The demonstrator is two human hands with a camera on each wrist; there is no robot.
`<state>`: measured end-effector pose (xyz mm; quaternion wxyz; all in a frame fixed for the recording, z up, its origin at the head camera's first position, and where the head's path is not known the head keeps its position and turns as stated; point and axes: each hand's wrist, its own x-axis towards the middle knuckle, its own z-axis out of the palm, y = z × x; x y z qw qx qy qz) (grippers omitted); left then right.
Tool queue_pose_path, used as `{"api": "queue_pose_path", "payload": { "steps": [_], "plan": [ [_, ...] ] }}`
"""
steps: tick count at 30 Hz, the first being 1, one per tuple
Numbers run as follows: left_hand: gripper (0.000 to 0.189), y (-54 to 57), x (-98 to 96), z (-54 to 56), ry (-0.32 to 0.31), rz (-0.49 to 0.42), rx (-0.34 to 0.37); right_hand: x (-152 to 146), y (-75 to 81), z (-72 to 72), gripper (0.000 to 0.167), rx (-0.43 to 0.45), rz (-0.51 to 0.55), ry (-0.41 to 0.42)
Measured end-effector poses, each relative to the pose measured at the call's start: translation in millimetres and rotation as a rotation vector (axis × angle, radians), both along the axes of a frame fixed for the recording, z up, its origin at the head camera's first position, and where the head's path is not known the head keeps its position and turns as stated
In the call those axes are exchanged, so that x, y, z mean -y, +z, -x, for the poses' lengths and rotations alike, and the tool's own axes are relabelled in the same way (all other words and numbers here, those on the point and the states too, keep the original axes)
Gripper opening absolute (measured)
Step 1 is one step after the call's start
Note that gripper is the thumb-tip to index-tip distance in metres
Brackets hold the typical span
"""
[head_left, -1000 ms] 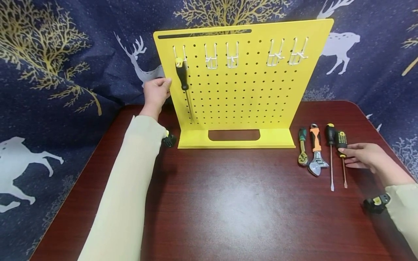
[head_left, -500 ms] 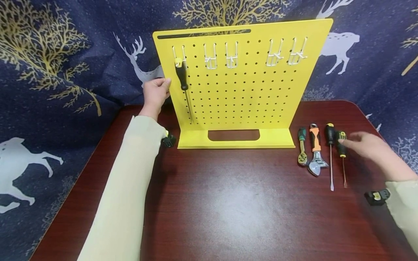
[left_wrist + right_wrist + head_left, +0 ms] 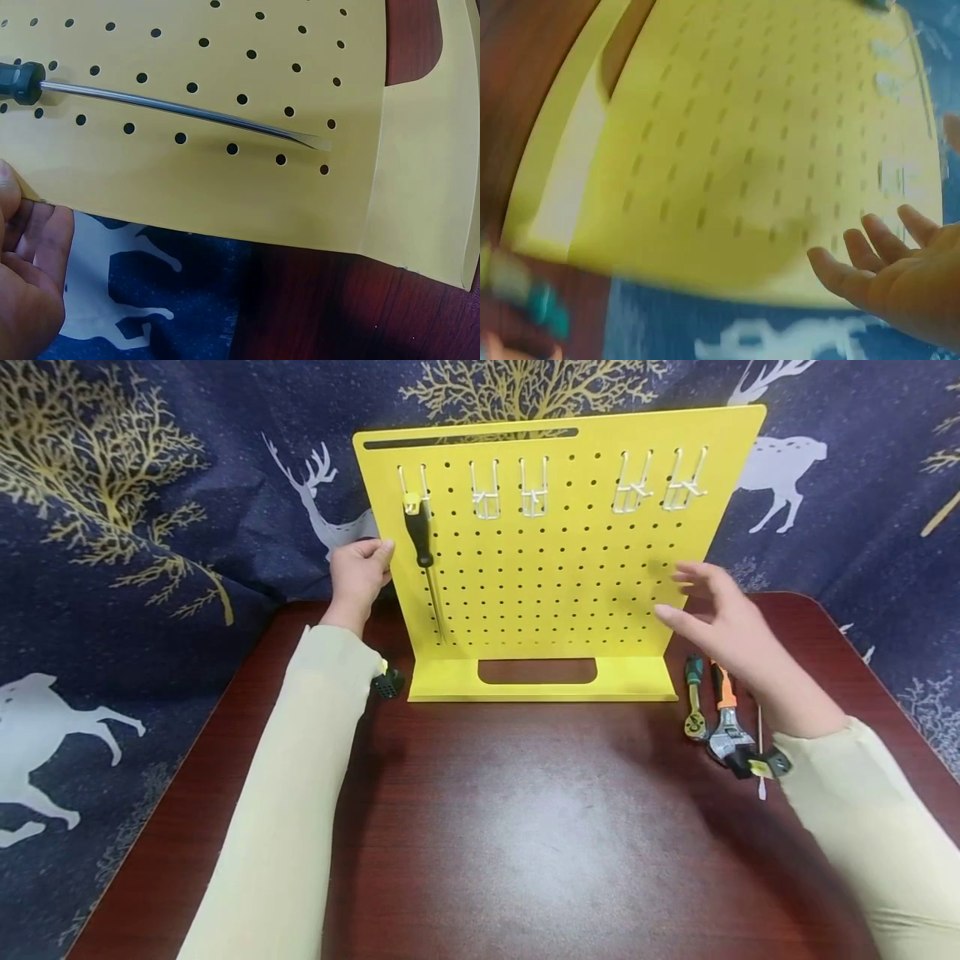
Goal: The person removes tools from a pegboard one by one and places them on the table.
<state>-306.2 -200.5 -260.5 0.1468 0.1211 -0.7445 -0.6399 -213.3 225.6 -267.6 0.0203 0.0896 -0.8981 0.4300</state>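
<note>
A yellow pegboard (image 3: pixel 555 585) stands on the table, with a black-handled screwdriver (image 3: pixel 417 533) hanging tip down from its leftmost hook. At the board's left edge, my left hand (image 3: pixel 356 578) pinches the rim between thumb and fingers; the left wrist view shows the fingertips (image 3: pixel 54 244) behind that edge. My right hand (image 3: pixel 723 614) is raised in front of the board's lower right side, fingers spread and nothing in it. Below it lie a green-handled ratchet (image 3: pixel 694 697) and an orange-handled adjustable wrench (image 3: pixel 727 727). A screwdriver shaft (image 3: pixel 761 789) shows beside the wrist; my right arm hides the other screwdriver.
White wire hooks (image 3: pixel 534 497) line the upper part of the board, two left of centre and two at the right. The dark red table (image 3: pixel 480 827) extends in front of the board. A blue patterned cloth (image 3: pixel 187 635) hangs behind.
My right hand has let go of the black-and-yellow screwdriver on the table, then risen and moved left toward the board. The left hand has stayed on the board's edge.
</note>
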Motion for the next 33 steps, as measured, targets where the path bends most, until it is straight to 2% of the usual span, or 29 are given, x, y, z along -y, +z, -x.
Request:
{"api": "queue_pose_path", "payload": {
  "steps": [5,9,14,20,24,29,33],
  "plan": [
    [0.019,-0.7,-0.8,0.5,0.0,-0.005,0.0,48.7,5.0,13.9,0.068,0.036,0.216,0.122],
    [0.014,-0.3,-0.2,-0.5,-0.007,0.004,-0.014,87.5,2.6,28.4,0.065,0.08,0.364,0.195],
    [0.015,-0.1,-0.7,-1.0,-0.006,0.0,-0.03,128.3,-2.1,40.3,0.066,0.116,0.462,0.278],
    [0.015,-0.6,-0.4,-0.1,-0.004,0.001,-0.028,164.1,-4.5,49.1,0.063,0.134,0.592,0.35],
    [0.015,-0.9,0.5,2.0,-0.003,0.007,-0.015,185.2,-3.8,53.5,0.06,0.172,0.65,0.363],
    [0.027,-0.2,0.3,1.3,0.004,0.018,0.009,209.1,-1.1,58.7,0.059,0.224,0.714,0.335],
    [0.022,0.3,-1.2,-0.6,0.01,0.024,0.009,223.6,0.7,63.6,0.057,0.222,0.75,0.315]
  ]
}}
